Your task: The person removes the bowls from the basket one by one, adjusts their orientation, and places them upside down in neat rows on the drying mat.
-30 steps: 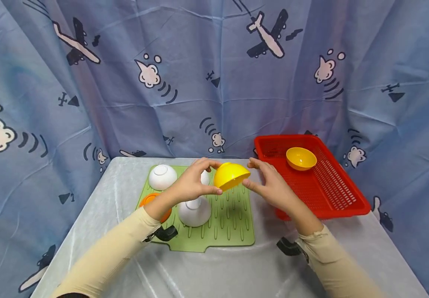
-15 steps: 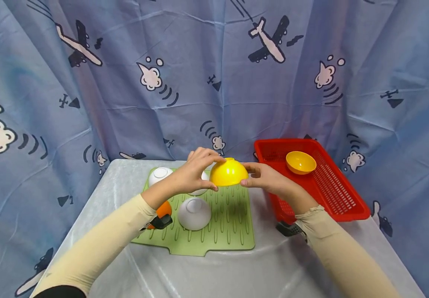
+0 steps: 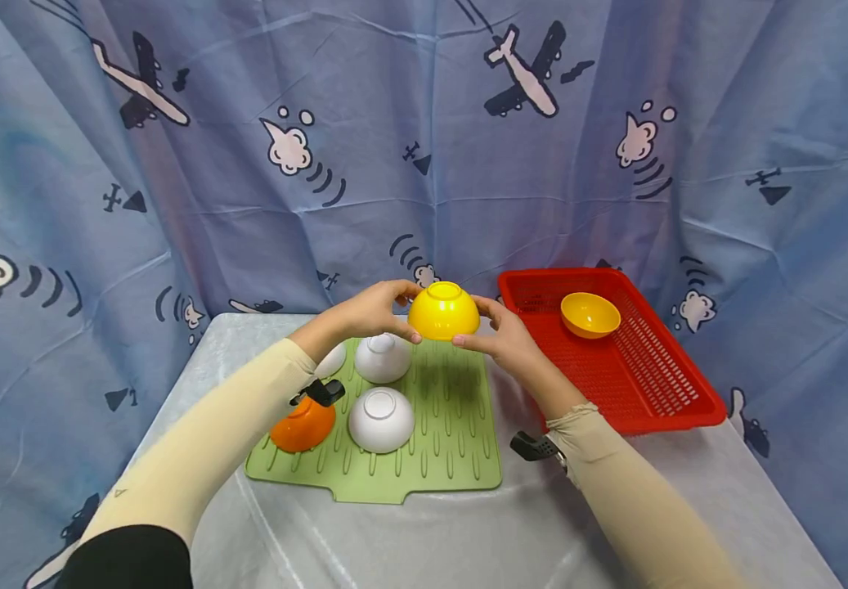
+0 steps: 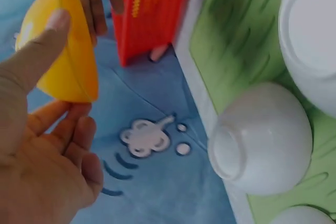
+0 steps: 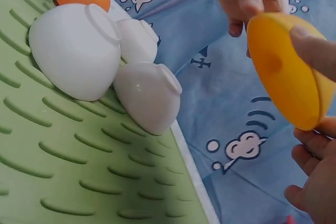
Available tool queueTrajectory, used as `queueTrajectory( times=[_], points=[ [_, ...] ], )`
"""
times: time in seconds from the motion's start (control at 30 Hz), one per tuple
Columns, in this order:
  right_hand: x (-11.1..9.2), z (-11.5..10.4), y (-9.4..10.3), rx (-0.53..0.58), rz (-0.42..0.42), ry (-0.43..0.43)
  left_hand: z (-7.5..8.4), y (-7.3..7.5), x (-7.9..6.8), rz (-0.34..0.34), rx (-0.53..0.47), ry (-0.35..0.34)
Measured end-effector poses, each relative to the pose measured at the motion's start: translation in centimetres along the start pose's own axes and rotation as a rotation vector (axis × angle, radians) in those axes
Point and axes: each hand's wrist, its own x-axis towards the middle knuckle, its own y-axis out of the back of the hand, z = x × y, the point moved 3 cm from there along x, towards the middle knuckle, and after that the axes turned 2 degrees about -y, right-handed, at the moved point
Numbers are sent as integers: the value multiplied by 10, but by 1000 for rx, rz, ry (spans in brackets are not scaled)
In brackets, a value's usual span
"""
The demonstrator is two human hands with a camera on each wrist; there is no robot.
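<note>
An upside-down yellow bowl (image 3: pixel 443 315) is held in the air above the back right part of the green drying mat (image 3: pixel 460 442). My left hand (image 3: pixel 375 313) grips its left side, thumb low and fingers toward the top. On the opposite side my right hand (image 3: pixel 506 334) pinches it between thumb and fingers. From the left wrist, the yellow bowl (image 4: pixel 68 51) stands on edge between the thumb and fingers. Upturned white bowls (image 3: pixel 382 420) and an orange bowl (image 3: pixel 303 425) rest on the mat; my left forearm partly covers the far-left white one.
Right of the mat stands a red plastic basket (image 3: pixel 659 343) with another yellow bowl (image 3: pixel 590 315) inside, upright. Both sit on a table with a pale cover (image 3: pixel 468 540). A blue curtain (image 3: pixel 365 164) printed with airplanes hangs behind.
The right hand has closed in and taken hold of the yellow bowl, which the left hand held alone. The bowl has levelled from a tilt and moved slightly up and away.
</note>
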Motion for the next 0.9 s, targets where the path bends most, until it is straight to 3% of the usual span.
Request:
queueTrajectory(
  times=[0.27, 0.5, 0.73, 0.9],
  points=[
    [15, 17, -16, -6, 91, -105, -29, -7, 38, -79, -60, -7],
    [23, 33, -46, -94, 217, -164, -63, -20, 53, -123, -10, 61],
    [15, 67, -45, -154, 259, -181, -65, -42, 70, -175, 61, 45],
    [11, 81, -40, -188, 245, -221, -68, -54, 82, -228, 119, 52]
  ],
)
